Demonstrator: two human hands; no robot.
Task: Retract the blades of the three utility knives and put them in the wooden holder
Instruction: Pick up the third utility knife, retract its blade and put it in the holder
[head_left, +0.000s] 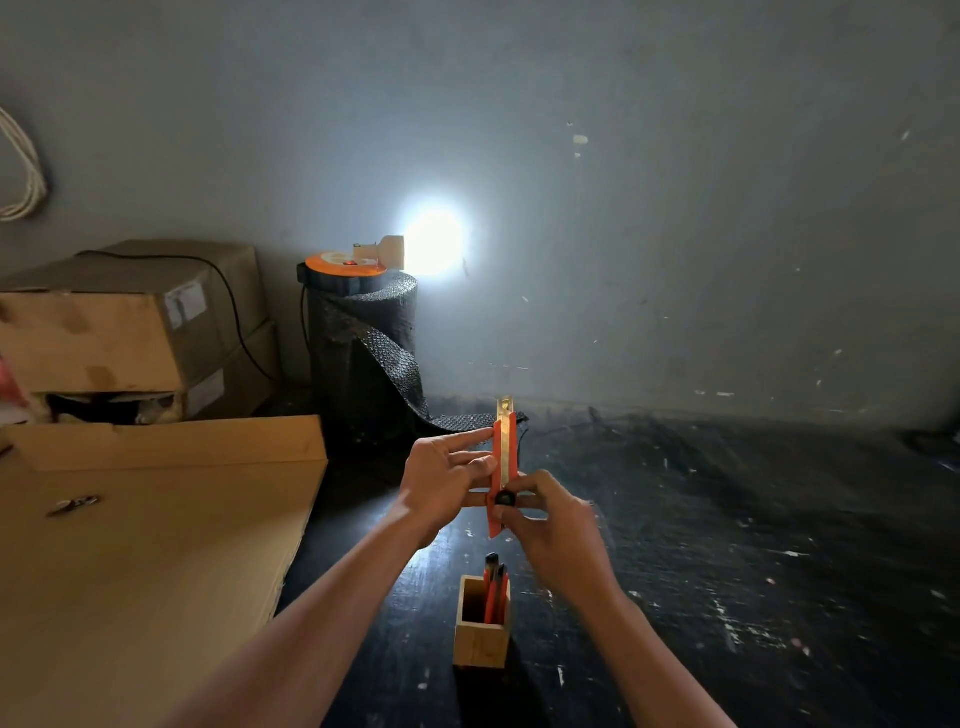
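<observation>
We hold the third utility knife (504, 462) upright above the wooden holder (482, 623), its blade tip showing at the top. Our left hand (441, 480) pinches the orange body from the side; our right hand (550, 525) pinches the black slider knob. Two knives (494, 590) stand inside the holder, on the dark worktop (727, 545) beside the cardboard sheet (130, 545).

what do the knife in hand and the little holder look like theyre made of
Knife: orange body, likely plastic by its smooth matte colour; blade metal, a pale strip still out at the top. Holder: looks like unpainted light wood, tan flat sides, square box shape.
</observation>
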